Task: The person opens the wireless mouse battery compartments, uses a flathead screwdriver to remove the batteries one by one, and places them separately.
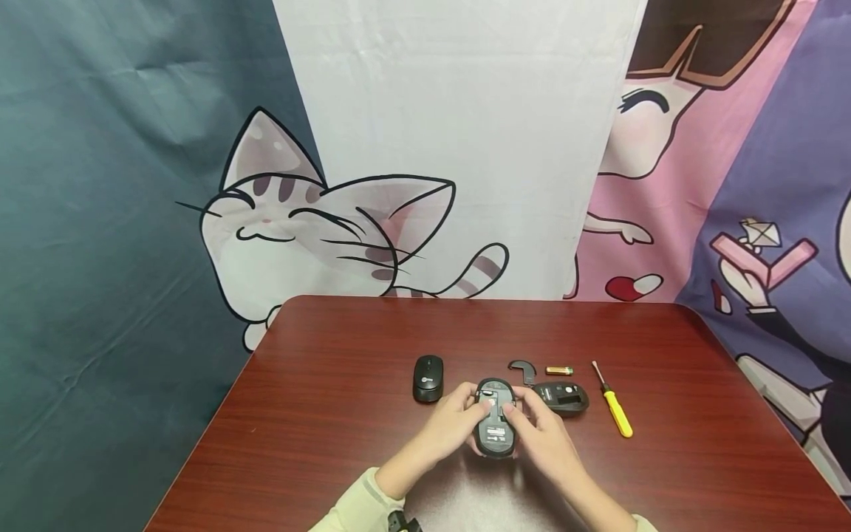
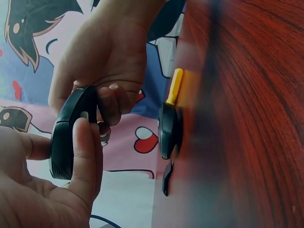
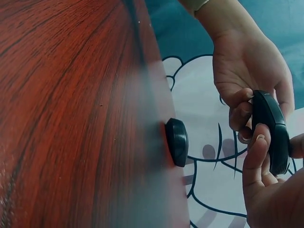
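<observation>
A black computer mouse [image 1: 496, 432] is held above the table with its underside, bearing a label, turned up toward the head camera. My left hand [image 1: 453, 423] grips its left side, thumb on the underside. On the other side my right hand [image 1: 541, 436] grips it, thumb likewise on the underside. Both wrist views show the mouse [image 2: 69, 133] edge-on between the fingers of the two hands. In the right wrist view, fingers curl under the mouse [image 3: 271, 128] from both sides. What lies beneath the thumbs is hidden.
Left of the hands stands another black mouse [image 1: 428, 378]. To the right lie an upturned black mouse [image 1: 564, 397], a curved black cover [image 1: 524, 371], a battery [image 1: 559, 371] and a yellow-handled screwdriver [image 1: 617, 410]. A printed cloth [image 1: 465, 111] hangs behind the reddish-brown table [image 1: 319, 414].
</observation>
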`<state>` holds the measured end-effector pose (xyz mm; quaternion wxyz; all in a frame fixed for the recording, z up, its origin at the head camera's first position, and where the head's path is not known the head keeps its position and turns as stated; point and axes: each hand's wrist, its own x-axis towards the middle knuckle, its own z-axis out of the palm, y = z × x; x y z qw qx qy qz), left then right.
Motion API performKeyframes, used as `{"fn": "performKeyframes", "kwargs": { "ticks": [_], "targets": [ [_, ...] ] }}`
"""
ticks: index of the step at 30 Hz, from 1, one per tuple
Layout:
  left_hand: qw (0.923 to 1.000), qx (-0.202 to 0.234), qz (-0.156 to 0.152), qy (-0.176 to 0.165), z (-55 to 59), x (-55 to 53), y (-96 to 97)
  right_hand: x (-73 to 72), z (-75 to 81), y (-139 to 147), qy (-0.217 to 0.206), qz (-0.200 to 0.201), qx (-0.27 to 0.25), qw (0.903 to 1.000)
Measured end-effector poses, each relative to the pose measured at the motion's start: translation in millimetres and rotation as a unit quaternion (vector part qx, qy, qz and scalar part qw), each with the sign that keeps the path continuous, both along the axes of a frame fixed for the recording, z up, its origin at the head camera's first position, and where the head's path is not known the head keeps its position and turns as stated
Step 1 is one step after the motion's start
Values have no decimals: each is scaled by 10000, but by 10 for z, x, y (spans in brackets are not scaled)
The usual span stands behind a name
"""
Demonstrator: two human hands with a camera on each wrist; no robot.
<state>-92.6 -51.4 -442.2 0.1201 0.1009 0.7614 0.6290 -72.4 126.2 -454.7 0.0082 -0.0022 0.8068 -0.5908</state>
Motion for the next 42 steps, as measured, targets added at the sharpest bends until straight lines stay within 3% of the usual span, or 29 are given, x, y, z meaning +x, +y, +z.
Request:
{"fn": "performKeyframes", "kwargs": {
  "ticks": [7, 14, 26, 36, 42],
  "targets": [
    [9998, 161, -98, -53, -27, 7, -30, -27, -2, 17, -80, 127, 37, 9999],
    [9995, 242, -193, -56, -29, -2, -60, -98, 79, 56, -96, 248, 402, 9988],
    [9992, 350, -150, -142, -54, 11, -67, -244, 175, 133, -120, 537, -148, 9984],
    [9989, 401, -236, -93, -38, 5, -73, -286, 192, 138, -144, 512, 213, 9984],
    [9992, 326, -211, -67, -55, 0, -85, -313, 198, 120, -71, 533, 175, 9984]
  ]
}}
